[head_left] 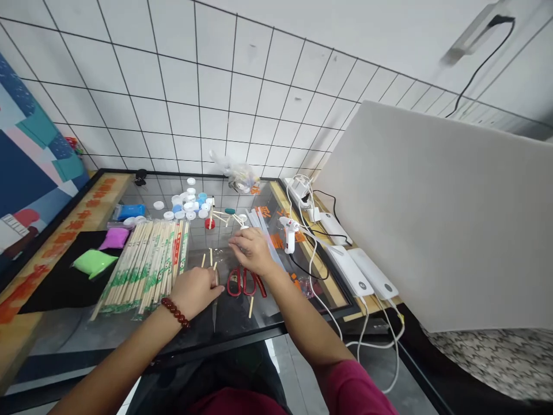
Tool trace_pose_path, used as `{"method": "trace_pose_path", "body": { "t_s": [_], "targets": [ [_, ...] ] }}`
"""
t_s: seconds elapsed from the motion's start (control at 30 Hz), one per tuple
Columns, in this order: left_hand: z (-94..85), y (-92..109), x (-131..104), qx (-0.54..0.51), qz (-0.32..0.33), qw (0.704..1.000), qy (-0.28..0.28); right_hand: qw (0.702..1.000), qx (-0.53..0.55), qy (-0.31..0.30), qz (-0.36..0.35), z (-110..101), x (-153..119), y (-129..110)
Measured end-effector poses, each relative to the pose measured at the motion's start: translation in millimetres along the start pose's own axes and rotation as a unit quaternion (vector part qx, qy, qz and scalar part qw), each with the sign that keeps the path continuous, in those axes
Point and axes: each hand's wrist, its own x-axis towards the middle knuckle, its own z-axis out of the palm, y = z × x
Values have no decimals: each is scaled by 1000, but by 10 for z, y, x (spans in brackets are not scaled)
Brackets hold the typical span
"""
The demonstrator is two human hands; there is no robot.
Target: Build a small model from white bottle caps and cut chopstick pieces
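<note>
The left grip (196, 291) is curled, with short sticks (211, 256) showing at and just beyond its fingertips; whether it pinches one cannot be told. The right grip (253, 251) hangs above the bench (276, 314), farther from the body, its thumb and fingers drawn in; whether anything is between them cannot be told. Scissors (234, 283) with red handles lie between the two grips, below the right one, and a loose stick (251, 307) lies nearer the body. Left of the left grip is a row of wrapped chopsticks (147, 259), and past these lie the green clay (94, 262) and purple clay (114, 238). Beyond both grips are a red cap (209, 224) and many white caps (190, 215). Right of the right grip is the glue gun (290, 235).
</note>
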Motion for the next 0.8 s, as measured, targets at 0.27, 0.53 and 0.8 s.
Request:
{"method": "trace_pose_path", "body": {
  "t_s": [0.27,0.53,0.8],
  "targets": [
    [-162,-154,84,-52,12,999,8,996,44,-10,72,-168,66,72],
    [-220,-473,346,-400,-33,908,121,974,-18,-219,52,-297,-217,-426],
    [-265,-553,405,-674,-46,732,87,954,-37,-292,57,-390,-314,-354]
  ]
}}
